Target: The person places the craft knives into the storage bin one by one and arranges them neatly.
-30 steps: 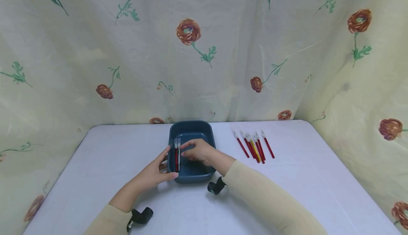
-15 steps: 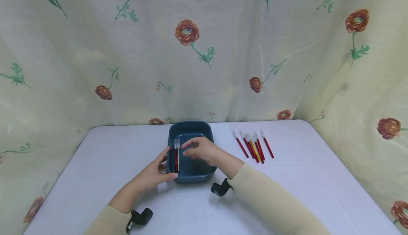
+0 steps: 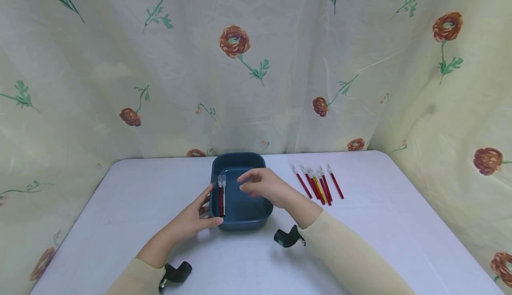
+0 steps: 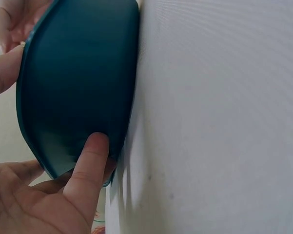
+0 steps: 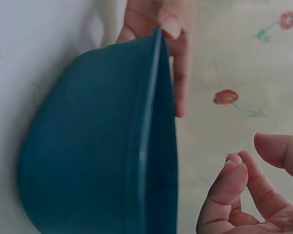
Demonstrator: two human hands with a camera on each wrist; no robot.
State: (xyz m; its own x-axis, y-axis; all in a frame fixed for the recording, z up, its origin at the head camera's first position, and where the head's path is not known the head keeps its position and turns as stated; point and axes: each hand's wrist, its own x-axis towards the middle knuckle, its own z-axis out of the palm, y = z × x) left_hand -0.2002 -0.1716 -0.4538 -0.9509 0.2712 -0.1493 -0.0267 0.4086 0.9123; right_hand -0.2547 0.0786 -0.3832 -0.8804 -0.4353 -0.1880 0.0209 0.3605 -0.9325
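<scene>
A dark blue tub (image 3: 242, 225) stands on the table. My left hand (image 3: 192, 217) holds its left side, the thumb at the near rim and the other fingers along the outer wall; in the left wrist view, fingers (image 4: 90, 170) touch this wall. Inside, along the left wall, a red pen-like stick (image 3: 221, 199) and a whitish one (image 3: 224, 197) lie side by side, their clear caps at the far end. Over the right part of the tub hovers my right hand (image 3: 264, 188), its fingers loosely bent. Nothing shows between its thumb and fingers in the right wrist view.
Right of the tub, several slim red sticks (image 3: 338, 186) with clear caps lie loosely fanned on the white table (image 3: 152, 188), a yellow one (image 3: 319, 188) among them. A flower-printed curtain (image 3: 280, 108) hangs behind the table and along its sides.
My right hand has drawn away from the two sticks in the tub, moving right. My left hand and the tub stay in place.
</scene>
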